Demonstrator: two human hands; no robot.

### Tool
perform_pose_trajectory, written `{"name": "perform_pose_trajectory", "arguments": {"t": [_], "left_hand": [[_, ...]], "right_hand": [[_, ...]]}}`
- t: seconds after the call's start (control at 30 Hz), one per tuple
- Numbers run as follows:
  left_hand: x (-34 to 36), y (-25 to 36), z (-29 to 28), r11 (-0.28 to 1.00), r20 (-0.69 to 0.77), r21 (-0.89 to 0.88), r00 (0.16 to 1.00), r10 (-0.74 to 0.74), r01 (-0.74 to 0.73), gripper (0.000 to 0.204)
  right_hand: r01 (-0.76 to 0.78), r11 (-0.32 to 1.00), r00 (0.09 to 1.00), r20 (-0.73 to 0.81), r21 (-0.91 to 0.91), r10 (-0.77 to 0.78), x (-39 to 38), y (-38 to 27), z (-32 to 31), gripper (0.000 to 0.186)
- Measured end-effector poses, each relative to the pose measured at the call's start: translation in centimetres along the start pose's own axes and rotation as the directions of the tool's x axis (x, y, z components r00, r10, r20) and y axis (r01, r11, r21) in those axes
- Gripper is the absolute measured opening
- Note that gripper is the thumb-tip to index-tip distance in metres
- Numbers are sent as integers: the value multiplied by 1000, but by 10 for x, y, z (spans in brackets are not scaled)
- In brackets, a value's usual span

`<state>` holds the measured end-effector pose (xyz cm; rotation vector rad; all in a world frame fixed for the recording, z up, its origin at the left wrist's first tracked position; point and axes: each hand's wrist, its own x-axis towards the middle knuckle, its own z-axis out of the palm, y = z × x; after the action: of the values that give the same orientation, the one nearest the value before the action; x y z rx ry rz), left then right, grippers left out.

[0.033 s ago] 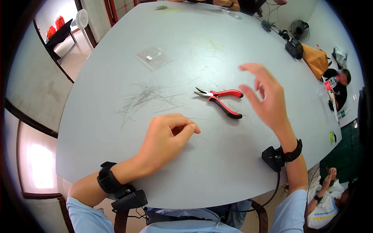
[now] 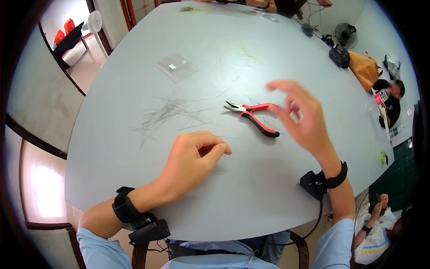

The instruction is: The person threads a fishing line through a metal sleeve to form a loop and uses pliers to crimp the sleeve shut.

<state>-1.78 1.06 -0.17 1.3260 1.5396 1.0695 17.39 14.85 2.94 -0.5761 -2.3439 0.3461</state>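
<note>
The pliers point(image 2: 245, 108) lay on the tabletop point(image 2: 251, 193) just left of the closer right hand point(image 2: 307, 119), long axis running left to right, handles point(image 2: 260, 127) toward its widely parted fingers. The left hand point(image 2: 190, 154) pinched narrowly, near left; whether on anything, I couldn't tell.

Free to pass inward from the table's point(image 2: 251, 193) near edge between left hand point(image 2: 192, 154) and right hand point(image 2: 307, 116); blocked farther in by pliers point(image 2: 254, 121).
</note>
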Motion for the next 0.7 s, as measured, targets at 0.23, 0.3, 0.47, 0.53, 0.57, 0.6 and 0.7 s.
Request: {"name": "perform_pose_trajectory", "arguments": {"t": [0.23,0.3,0.47,0.53,0.57,0.6,0.7], "left_hand": [[1,-1,3,978,49,129,986,159,-164,14],[1,-1,4,907,62,284,950,306,-310,11],[2,-4,5,803,99,348,871,481,-483,11],[2,-6,6,771,105,360,844,526,-525,12],[3,-7,6,756,102,366,831,547,-542,12],[3,-8,7,741,99,372,818,567,-559,12],[4,-8,7,699,92,405,787,609,-589,11]], "right_hand": [[-236,918,878,475,319,60,-12,-36,23,12],[-288,901,846,528,324,80,-15,-34,26,10],[-400,837,811,571,374,132,-17,-35,26,1],[-401,833,808,576,382,125,-17,-34,26,3],[-401,833,808,576,381,126,-17,-34,26,3],[-435,814,792,593,385,143,-17,-33,26,4],[-529,727,764,619,438,182,-19,-30,29,5]]}}
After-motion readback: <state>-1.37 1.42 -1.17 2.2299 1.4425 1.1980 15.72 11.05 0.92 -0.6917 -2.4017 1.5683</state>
